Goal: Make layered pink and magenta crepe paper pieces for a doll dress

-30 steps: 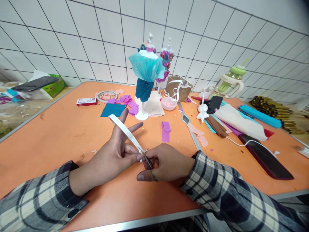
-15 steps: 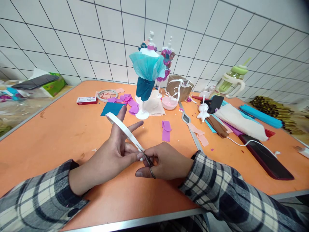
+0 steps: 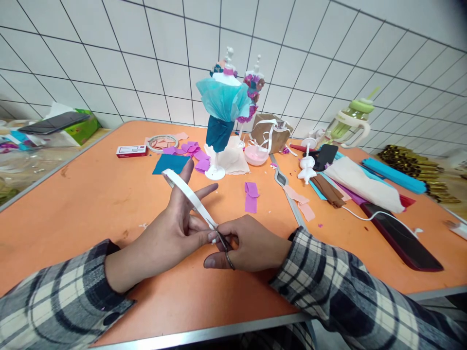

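A white ribbon (image 3: 190, 195) loops over the raised index finger of my left hand (image 3: 171, 228), whose thumb and lower fingers pinch its near end. My right hand (image 3: 251, 243) grips a small pair of scissors (image 3: 226, 250), and their blades meet the ribbon right at my left fingertips. Whether the blades are apart or closed is hard to see. Beyond my hands stands a white mini dress form (image 3: 223, 78) wearing a turquoise ruffle and a dark teal skirt (image 3: 219, 133). A purple crepe paper strip (image 3: 251, 198) lies on the table ahead of my right hand.
On the orange table (image 3: 91, 194) are a red-and-white box (image 3: 132, 151), a tape roll (image 3: 162, 142), a pink bowl (image 3: 256, 155) and a paper bag (image 3: 272, 133). To the right lie a toppled white dress form (image 3: 307, 167), paper rolls (image 3: 365, 182) and a dark power bank (image 3: 403, 238) with a cable.
Almost nothing differs. My hands keep their hold on the ribbon and scissors, with only a slight shift of the fingers and scissors.
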Demonstrator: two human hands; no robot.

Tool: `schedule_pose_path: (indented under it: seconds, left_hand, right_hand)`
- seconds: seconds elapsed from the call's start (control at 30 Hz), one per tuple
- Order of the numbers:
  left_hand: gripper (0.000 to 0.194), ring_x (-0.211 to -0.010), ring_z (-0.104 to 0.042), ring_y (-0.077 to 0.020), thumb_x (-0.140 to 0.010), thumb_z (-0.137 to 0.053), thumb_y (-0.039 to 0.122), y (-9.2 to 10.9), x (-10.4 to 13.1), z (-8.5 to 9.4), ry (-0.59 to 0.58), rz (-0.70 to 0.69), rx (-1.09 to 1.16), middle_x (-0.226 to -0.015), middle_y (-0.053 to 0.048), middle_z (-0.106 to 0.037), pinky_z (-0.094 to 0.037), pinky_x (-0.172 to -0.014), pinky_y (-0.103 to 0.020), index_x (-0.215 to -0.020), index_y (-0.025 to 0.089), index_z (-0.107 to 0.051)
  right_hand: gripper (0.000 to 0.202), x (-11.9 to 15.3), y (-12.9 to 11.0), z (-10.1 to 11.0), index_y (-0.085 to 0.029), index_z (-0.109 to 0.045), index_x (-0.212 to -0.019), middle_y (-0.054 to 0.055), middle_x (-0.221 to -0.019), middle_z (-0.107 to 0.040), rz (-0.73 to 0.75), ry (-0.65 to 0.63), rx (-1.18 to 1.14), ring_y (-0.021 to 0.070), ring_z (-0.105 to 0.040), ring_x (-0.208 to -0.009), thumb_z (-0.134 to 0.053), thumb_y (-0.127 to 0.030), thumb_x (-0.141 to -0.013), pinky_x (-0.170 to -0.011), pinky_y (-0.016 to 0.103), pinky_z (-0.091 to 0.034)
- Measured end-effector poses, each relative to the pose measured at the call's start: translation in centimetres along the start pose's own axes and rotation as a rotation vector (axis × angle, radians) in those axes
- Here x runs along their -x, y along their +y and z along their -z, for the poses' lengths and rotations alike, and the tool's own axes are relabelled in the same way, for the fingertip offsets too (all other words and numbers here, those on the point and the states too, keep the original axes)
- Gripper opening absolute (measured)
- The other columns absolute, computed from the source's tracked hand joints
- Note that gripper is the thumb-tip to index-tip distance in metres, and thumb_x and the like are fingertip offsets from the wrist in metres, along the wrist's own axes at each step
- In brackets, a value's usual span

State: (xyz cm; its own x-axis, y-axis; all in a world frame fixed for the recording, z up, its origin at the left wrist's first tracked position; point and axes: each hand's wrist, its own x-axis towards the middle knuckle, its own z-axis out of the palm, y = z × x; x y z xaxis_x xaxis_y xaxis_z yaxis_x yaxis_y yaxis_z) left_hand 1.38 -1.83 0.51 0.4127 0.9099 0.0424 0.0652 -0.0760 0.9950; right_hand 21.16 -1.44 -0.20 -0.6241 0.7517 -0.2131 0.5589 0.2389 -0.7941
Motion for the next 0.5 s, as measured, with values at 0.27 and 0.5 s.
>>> schedule_pose_path:
  seconds: [0.27,0.5]
  left_hand:
    - [0.132,-0.069,-0.077,-0.0171,-0.080,-0.081,0.023,0.06,0.04,0.06,0.004,0.022,-0.012,-0.167,-0.023,-0.021,-0.064,-0.062,-0.033,-0.150,0.055,0.026]
    - [0.130,-0.067,-0.076,-0.0137,-0.081,-0.080,0.023,-0.03,0.02,0.12,-0.015,0.012,-0.004,-0.168,-0.021,-0.021,-0.064,-0.062,-0.030,-0.150,0.057,0.025]
  right_hand:
    - [0.045,-0.19,0.25,-0.09,-0.019,-0.052,-0.066,-0.008,-0.057,-0.043,0.017,-0.002,-0.008,0.0080,-0.039,-0.056,-0.077,-0.055,-0.076,-0.053,0.025,-0.027]
    - [0.046,-0.19,-0.02,-0.19,-0.018,-0.052,-0.065,-0.008,-0.057,-0.044,-0.008,-0.003,0.007,0.0081,-0.040,-0.057,-0.080,-0.052,-0.075,-0.055,0.025,-0.027]
